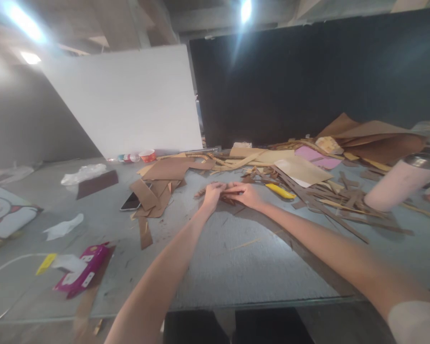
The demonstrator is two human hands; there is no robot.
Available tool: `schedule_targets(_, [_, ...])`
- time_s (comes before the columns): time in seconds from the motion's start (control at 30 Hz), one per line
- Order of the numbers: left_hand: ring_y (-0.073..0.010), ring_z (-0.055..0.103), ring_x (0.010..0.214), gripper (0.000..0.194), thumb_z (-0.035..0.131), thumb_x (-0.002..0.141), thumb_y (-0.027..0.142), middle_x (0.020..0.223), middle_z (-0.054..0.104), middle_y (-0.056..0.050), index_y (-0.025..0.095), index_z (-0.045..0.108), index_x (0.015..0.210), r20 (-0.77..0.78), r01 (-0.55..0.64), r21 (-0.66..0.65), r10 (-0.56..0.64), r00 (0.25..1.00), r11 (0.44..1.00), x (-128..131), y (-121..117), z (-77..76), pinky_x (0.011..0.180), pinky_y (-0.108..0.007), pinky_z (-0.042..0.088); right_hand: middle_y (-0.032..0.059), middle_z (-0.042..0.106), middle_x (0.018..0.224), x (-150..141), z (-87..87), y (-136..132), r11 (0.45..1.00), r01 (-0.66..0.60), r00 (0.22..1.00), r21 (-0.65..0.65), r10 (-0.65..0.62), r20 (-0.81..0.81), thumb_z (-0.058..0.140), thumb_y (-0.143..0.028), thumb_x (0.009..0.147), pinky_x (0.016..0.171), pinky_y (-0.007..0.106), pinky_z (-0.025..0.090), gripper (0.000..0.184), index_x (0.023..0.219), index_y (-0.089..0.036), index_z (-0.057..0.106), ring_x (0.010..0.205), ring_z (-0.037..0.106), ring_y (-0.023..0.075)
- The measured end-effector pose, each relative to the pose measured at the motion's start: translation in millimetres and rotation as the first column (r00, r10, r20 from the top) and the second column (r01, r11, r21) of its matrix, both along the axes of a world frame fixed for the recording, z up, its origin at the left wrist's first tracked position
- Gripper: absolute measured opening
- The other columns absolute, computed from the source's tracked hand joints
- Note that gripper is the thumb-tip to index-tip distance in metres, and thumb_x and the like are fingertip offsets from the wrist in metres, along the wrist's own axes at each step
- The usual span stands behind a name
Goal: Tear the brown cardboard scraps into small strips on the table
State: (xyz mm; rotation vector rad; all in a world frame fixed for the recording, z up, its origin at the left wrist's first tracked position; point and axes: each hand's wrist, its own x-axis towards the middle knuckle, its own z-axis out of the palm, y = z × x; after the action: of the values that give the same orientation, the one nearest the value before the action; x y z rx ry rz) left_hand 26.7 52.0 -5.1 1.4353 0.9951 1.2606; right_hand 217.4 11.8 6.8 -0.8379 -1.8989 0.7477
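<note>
My left hand (212, 196) and my right hand (246, 195) meet over the middle of the table, fingertips pressed together. Between them is a small brown ridged piece (199, 193), which looks like coiled or braided strip; its left end sticks out past my left hand. Fingers hide most of it. Under my right hand lie small brown scraps (231, 202). Just right of that hand is a slim yellow object (280, 191) that looks like a utility knife. Both hands are closed.
Brown sheets (165, 169) and a phone (131, 202) lie to the left. Cut brown strips (329, 203) pile up at the right beside a pink tumbler (397, 186). A magenta tissue pack (82, 271) sits front left. Along the back are a paper cup (147, 155) and purple paper (317, 156).
</note>
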Motion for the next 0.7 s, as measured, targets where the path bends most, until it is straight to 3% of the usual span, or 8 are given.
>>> schedule_targets(0.13, [-0.0258,0.069,0.077,0.042,0.084,0.077,0.058,0.069,0.070,-0.006,0.019,0.070,0.066,0.012,-0.004,-0.001,0.005,1.000,1.000,-1.1,-1.0,1.5,0.072,-0.035,0.055,0.0031,0.064,0.091,0.3,0.6,-1.7,1.000,-0.013,1.000,0.015,0.013,0.017,0.077,-0.056,0.101,0.081,0.033,0.052,0.034,0.120,-0.031,0.090,0.085,0.059,0.0199])
schedule_targets(0.47, [-0.0271,0.070,0.083,0.038,0.084,0.076,0.053,0.070,0.070,-0.005,0.021,0.068,0.066,-0.011,0.000,0.003,0.000,1.000,1.000,-0.4,-3.6,1.4,0.077,-0.036,0.056,0.0074,0.081,0.113,-1.2,-0.8,2.1,0.998,-0.049,0.999,0.044,0.049,-0.001,0.079,-0.050,0.100,0.098,0.040,0.057,0.024,0.106,-0.030,0.092,0.108,0.072,0.0271])
schedule_targets(0.7, [-0.0226,0.064,0.073,0.033,0.079,0.076,0.046,0.065,0.065,-0.003,0.020,0.065,0.061,-0.040,0.034,0.019,-0.033,0.999,0.999,0.1,-6.5,2.7,0.070,-0.033,0.050,0.0044,0.071,0.092,-1.3,-5.6,2.0,0.997,-0.077,0.995,0.028,0.075,0.060,0.083,-0.052,0.097,0.078,0.033,0.054,0.027,0.109,-0.029,0.092,0.082,0.064,0.0202])
